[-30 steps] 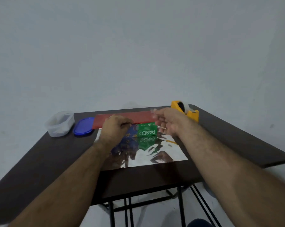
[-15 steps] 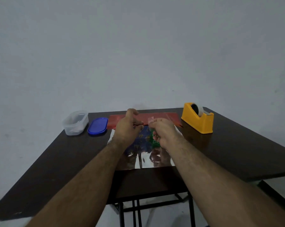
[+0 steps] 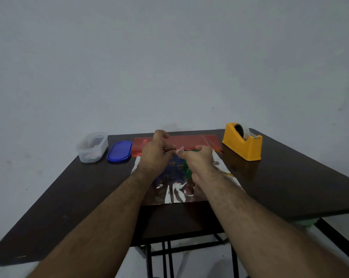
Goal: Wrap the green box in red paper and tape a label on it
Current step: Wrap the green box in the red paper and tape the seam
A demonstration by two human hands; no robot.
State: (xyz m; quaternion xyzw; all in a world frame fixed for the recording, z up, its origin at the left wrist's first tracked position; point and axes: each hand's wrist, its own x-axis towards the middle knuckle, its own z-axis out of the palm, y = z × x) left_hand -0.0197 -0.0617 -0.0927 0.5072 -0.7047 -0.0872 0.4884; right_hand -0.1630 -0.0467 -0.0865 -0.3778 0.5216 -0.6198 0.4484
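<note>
L hand (image 3: 154, 155) & R hand (image 3: 197, 159) pinch red paper (image 3: 186, 141) edge over green box (image 3: 192, 151); tape dispenser (image 3: 242, 144) to right.

Table: a dark brown wooden tabletop (image 3: 69, 197) on black metal legs, spreading out in front of me.
Tub: a clear plastic oval container (image 3: 92, 146) at the far left, standing open.
Lid: a blue oval plastic lid (image 3: 119, 151) lying flat just right of the tub.
Wall: a plain pale grey wall (image 3: 169, 57) behind the table's far edge.
</note>
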